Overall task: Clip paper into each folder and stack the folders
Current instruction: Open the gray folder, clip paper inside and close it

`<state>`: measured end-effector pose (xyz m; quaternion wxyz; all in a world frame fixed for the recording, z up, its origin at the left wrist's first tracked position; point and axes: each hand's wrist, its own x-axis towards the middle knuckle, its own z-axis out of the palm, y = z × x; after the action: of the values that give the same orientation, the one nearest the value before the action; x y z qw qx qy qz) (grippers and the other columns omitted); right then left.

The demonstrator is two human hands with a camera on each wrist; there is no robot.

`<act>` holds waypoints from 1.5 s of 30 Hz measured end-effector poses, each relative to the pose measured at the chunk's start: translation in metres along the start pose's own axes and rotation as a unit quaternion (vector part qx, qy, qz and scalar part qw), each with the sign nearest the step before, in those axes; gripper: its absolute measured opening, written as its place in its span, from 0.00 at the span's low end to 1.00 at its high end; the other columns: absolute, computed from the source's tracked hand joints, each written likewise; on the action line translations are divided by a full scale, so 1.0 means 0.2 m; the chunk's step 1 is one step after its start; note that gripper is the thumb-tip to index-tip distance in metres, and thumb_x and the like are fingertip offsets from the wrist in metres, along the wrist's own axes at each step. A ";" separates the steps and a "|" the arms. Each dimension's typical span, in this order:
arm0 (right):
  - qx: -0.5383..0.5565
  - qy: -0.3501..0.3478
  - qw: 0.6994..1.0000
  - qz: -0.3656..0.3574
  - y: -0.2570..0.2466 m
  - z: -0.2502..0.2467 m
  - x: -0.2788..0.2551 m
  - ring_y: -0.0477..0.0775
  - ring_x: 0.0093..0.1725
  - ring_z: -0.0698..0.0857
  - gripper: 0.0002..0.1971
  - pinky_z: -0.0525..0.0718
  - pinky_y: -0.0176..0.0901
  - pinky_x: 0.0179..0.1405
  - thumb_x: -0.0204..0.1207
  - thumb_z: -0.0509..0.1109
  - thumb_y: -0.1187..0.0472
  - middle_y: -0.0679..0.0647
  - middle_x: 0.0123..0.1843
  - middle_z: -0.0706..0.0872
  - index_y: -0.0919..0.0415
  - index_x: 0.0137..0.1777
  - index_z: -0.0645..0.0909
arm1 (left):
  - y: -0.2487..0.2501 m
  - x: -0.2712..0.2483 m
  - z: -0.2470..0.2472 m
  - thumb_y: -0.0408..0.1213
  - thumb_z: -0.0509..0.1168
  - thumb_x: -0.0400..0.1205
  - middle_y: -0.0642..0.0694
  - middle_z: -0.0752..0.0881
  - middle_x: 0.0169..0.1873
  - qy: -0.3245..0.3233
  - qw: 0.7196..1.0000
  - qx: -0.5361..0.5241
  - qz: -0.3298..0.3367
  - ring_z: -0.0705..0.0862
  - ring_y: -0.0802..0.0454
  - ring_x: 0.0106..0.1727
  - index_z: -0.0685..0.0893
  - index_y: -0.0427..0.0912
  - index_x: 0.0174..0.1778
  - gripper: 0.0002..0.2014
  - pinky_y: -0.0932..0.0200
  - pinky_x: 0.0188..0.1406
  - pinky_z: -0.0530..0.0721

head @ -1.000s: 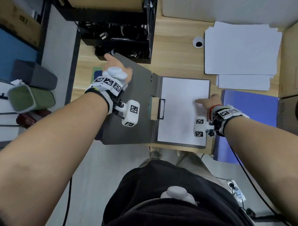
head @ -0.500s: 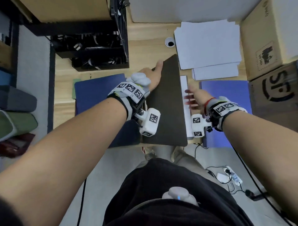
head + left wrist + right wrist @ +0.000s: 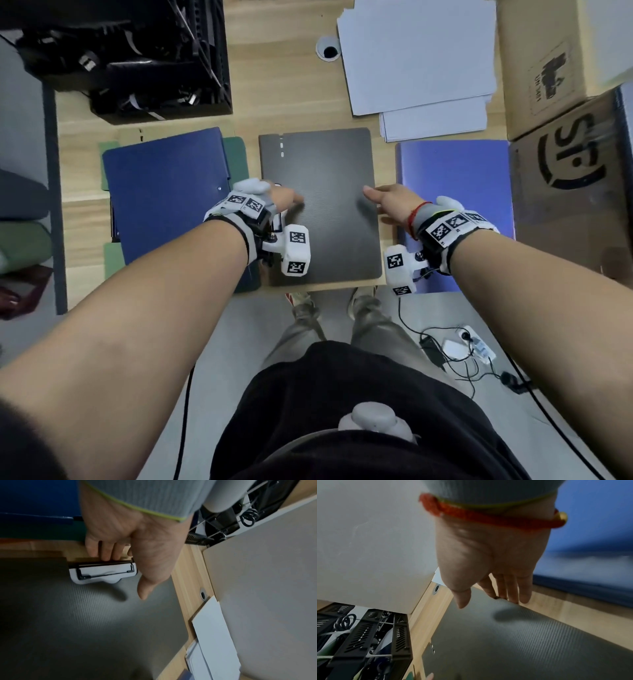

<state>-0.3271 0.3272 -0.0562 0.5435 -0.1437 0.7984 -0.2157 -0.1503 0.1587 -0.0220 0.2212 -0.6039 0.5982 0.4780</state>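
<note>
Left fingers: curled down at the left edge of the grey folder [image 3: 320, 205], fingertips [image 3: 106, 553] on the black bar of its clip [image 3: 104, 570]; the left hand [image 3: 281, 198] had its thumb stretched over the cover, and whether the fingers hooked under the edge could not be told.
Right fingers: straight and close together, tips [image 3: 510, 592] touching the right edge of the grey folder; the right hand [image 3: 390, 200] held nothing, thumb lying over the cover.
Grey folder: closed, flat on the bench [image 3: 284, 96], at its near edge, between the two hands.
Clip: seen from the left wrist through a notch in the cover, with white paper under its wire frame.
Dark blue folder [image 3: 168, 195]: closed, just left of the grey one, lying on a green folder [image 3: 236, 161] whose edges showed around it.
Purple folder [image 3: 452, 178]: closed, just right of the grey one, apart from it.
Loose paper [image 3: 418, 54]: a white pile at the far right of the bench, beyond the purple folder.
Cardboard boxes [image 3: 561, 102]: at the right edge, beside the paper.
Black rack [image 3: 137, 54]: at the far left, holding cables.
Grommet hole [image 3: 329, 49]: in the bench, between rack and paper.
</note>
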 end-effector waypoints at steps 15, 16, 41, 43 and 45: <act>0.080 0.070 0.994 -0.032 -0.02 -0.21 -0.05 0.55 0.53 0.85 0.24 0.83 0.50 0.60 0.76 0.70 0.39 0.56 0.58 0.86 0.57 0.62 0.79 | 0.22 -0.18 -0.08 0.52 0.71 0.79 0.46 0.83 0.19 -0.006 0.992 -0.119 0.046 0.83 0.54 0.15 0.77 0.39 0.35 0.20 0.67 0.12 0.76; 0.097 0.083 0.991 -0.037 -0.03 -0.26 -0.05 0.55 0.55 0.86 0.23 0.83 0.52 0.63 0.73 0.72 0.38 0.56 0.61 0.87 0.55 0.59 0.79 | 0.25 -0.21 -0.07 0.51 0.71 0.79 0.45 0.83 0.19 -0.013 0.990 -0.132 0.057 0.81 0.55 0.13 0.77 0.38 0.34 0.20 0.68 0.11 0.75; -0.069 0.246 0.950 0.178 0.51 -0.72 0.03 0.69 0.74 0.71 0.30 0.70 0.52 0.74 0.76 0.70 0.57 0.63 0.78 0.64 0.59 0.78 0.67 | 0.59 -0.09 0.90 0.43 0.78 0.70 0.37 0.91 0.46 -0.136 0.988 0.001 0.076 0.90 0.39 0.47 0.86 0.33 0.51 0.20 0.42 0.57 0.87; -0.068 0.249 0.950 0.173 0.51 -0.73 0.04 0.69 0.74 0.71 0.32 0.70 0.52 0.74 0.76 0.69 0.57 0.63 0.79 0.63 0.58 0.80 0.66 | 0.60 -0.08 0.89 0.41 0.77 0.72 0.35 0.89 0.55 -0.139 0.986 0.028 0.090 0.88 0.37 0.57 0.85 0.32 0.58 0.22 0.40 0.61 0.86; -0.077 0.254 0.949 0.170 0.50 -0.74 0.04 0.70 0.74 0.70 0.33 0.69 0.53 0.74 0.76 0.69 0.57 0.62 0.79 0.63 0.57 0.81 0.65 | 0.61 -0.08 0.88 0.40 0.76 0.74 0.34 0.87 0.60 -0.141 0.983 0.048 0.105 0.86 0.37 0.62 0.83 0.32 0.63 0.24 0.41 0.64 0.84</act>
<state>-0.4681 0.4382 -0.0669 0.3389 0.0121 0.9367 -0.0873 -0.3160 0.2922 -0.0493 0.2806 -0.4530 0.6431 0.5500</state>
